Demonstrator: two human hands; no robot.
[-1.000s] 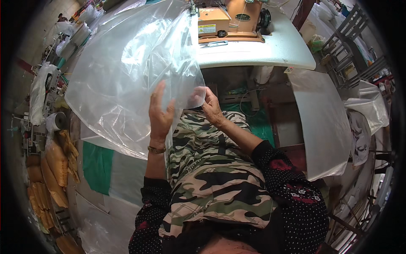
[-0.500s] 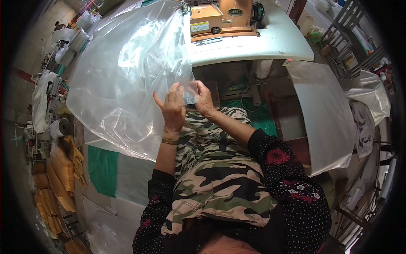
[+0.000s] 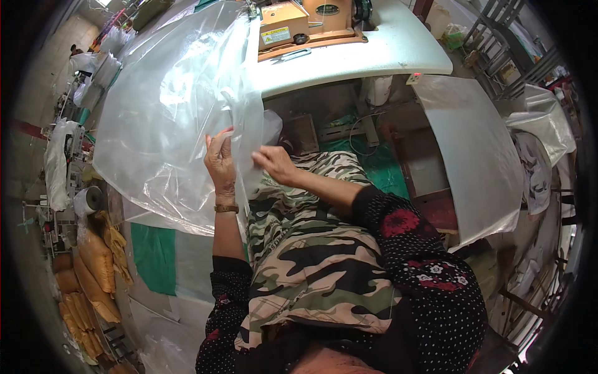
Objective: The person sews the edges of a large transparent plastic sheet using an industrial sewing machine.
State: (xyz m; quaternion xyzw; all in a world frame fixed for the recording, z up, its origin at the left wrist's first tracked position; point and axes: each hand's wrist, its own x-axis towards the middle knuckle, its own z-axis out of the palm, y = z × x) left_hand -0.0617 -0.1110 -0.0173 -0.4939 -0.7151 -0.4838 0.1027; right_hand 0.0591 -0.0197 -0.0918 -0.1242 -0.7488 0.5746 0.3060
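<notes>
A large sheet of clear plastic film (image 3: 149, 134) spreads over the left part of the work table and hangs down toward my lap. My left hand (image 3: 221, 163) is raised against it, its fingers pinched together on a fold of the film. At the film's right-hand edge, my right hand (image 3: 277, 165) is curled with the fingertips closed on the film; they are slightly blurred. Beyond my hands stands a tan sewing machine (image 3: 283, 31), and the film's upper end runs up to its left side. A pair of thread snips (image 3: 291, 55) lies in front of the machine.
The white table top (image 3: 398, 47) curves across the far side. To the right hangs a translucent sheet (image 3: 470, 156). A camouflage apron (image 3: 317, 262) covers my lap. Tan bundles (image 3: 93, 268) lie at the far left, near a roll (image 3: 93, 198). Metal racks (image 3: 504, 50) stand far right.
Both hands have moved left and apart; the left one now pinches the film where its fingers were extended before. The printed piece of film between them no longer shows. The view has shifted slightly.
</notes>
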